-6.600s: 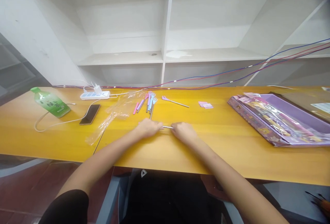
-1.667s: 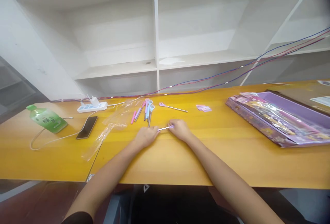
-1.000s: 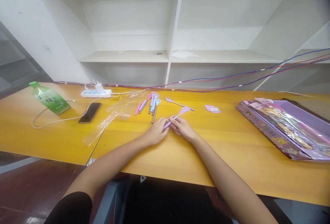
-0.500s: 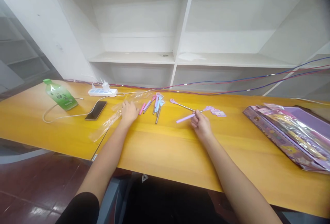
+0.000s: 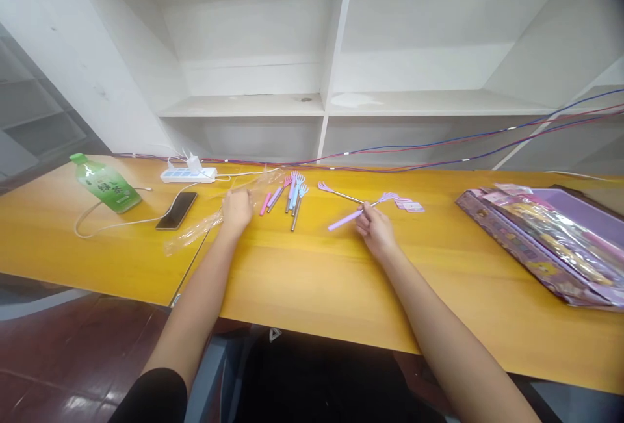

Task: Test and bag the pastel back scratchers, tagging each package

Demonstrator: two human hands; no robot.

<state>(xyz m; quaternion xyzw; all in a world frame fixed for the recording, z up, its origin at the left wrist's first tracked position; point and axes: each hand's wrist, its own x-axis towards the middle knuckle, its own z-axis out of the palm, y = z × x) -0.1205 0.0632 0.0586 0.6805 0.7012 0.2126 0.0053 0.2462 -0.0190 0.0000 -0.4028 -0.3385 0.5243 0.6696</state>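
Observation:
In the head view, my right hand (image 5: 375,229) pinches a back scratcher (image 5: 345,220) near its middle. The lilac handle points left, and the lilac claw shows beyond my fingers to the right. My left hand (image 5: 238,208) is closed on a clear plastic sleeve (image 5: 197,233) in the pile at the left; its fingertips are partly hidden. Between the hands lie several pink, lilac and blue back scratchers (image 5: 294,197) with metal rods. A separate lilac back scratcher (image 5: 344,195) lies just behind my right hand, its rod end hidden there.
Small pink cards (image 5: 409,205) lie right of the held claw. A purple box (image 5: 526,247) with packaged items stands at the right. At the left are a green bottle (image 5: 110,186), a phone (image 5: 177,210) and a power strip (image 5: 188,175). White shelving (image 5: 244,106) rises behind.
Both hands were together on the lilac back scratcher. My left hand has let go and moved left to the plastic sleeves, closing there; my right hand has carried the scratcher rightward.

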